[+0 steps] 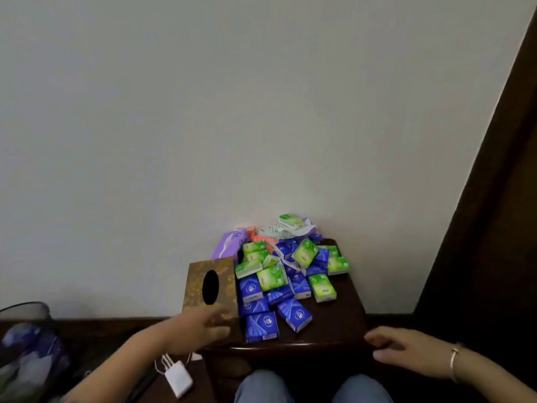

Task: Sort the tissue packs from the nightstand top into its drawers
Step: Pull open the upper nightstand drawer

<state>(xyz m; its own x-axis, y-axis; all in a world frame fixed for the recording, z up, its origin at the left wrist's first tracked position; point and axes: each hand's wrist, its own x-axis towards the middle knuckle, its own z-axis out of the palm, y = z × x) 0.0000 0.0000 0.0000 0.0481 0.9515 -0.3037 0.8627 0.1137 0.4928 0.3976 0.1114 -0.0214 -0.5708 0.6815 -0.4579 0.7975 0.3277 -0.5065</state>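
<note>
Mostly blue and green tissue packs (286,276), heaped; both hands (203,327) (406,349) apparently slack, empty.

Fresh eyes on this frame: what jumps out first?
A bright heap of blue and green tissue packs covers the dark nightstand top against the wall. At its front left stands a brown tissue box, with the left hand on its near end; the right hand rests by the front right corner.

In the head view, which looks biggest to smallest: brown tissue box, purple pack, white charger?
1. brown tissue box.
2. purple pack and white charger look about alike; the charger is nearer, so no ranking.
</note>
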